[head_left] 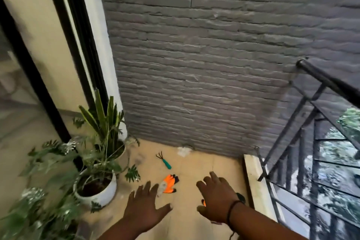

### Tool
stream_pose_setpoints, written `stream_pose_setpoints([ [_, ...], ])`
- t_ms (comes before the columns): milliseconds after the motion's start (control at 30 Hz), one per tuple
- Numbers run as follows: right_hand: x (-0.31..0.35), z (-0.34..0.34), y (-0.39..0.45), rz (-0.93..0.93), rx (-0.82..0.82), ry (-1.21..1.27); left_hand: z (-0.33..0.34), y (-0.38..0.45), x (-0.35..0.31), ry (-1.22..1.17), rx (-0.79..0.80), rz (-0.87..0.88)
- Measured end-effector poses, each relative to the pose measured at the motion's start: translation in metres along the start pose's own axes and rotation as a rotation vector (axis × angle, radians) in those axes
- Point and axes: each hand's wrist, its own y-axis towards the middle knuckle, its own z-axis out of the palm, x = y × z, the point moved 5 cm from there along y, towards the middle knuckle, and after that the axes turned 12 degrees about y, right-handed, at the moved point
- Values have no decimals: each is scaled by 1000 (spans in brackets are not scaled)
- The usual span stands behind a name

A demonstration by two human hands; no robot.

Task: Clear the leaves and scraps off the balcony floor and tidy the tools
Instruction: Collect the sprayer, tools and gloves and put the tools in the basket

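A small hand rake with a dark three-pronged claw and a teal handle lies flat on the tan tiled floor, prongs pointing toward the wall, handle angled toward the viewer. Nearer the viewer, apart from the rake, lies an orange work glove with black fingertips and a pale cuff, crumpled and soft-looking. A pale, whitish scrap sits right at the foot of the wall, beyond the rake.

Both hands hang over the floor, holding nothing. The left hand has its fingers spread and straight, its fingertips near the glove's cuff, though contact cannot be told. The right hand is spread too, fingers slightly bent, with a dark band at the wrist; a bit of orange shows beneath its palm, too hidden to identify.

The open floor is a narrow strip. Ahead it ends at a grey wall of rough, uneven stacked stone. On the right it is bounded by a pale raised curb carrying a dark metal railing with slanted bars and a round top rail; blurred foliage shows beyond. On the left, a round white ceramic pot with a leafy plant stands just beside the glove's side of the floor, and a second potted plant with upright sword-like leaves stands behind it in the corner against a white column and a black-framed glass door.
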Motion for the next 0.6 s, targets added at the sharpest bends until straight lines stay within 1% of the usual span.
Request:
stream_pose_setpoints([
  [67, 4, -16, 34, 15, 6, -5, -26, 35, 21, 34, -38, 32],
  [167, 9, -35, 83, 47, -27, 39, -63, 80, 45, 122, -105, 60],
  [233, 12, -41, 112, 78, -41, 83, -79, 107, 56, 126, -116, 65],
  [333, 12, -44, 145, 120, -42, 160, -96, 139, 63, 127, -112, 58],
  [400, 5, -42, 166, 134, -12, 214, -101, 162, 61, 113, -83, 78],
  [500, -19, -37, 199, 159, 29, 216, -101, 201, 53, 163, -34, 114],
  [600, -45, -37, 239, 143, 58, 207, -100, 248, 51, 148, 9, 144],
])
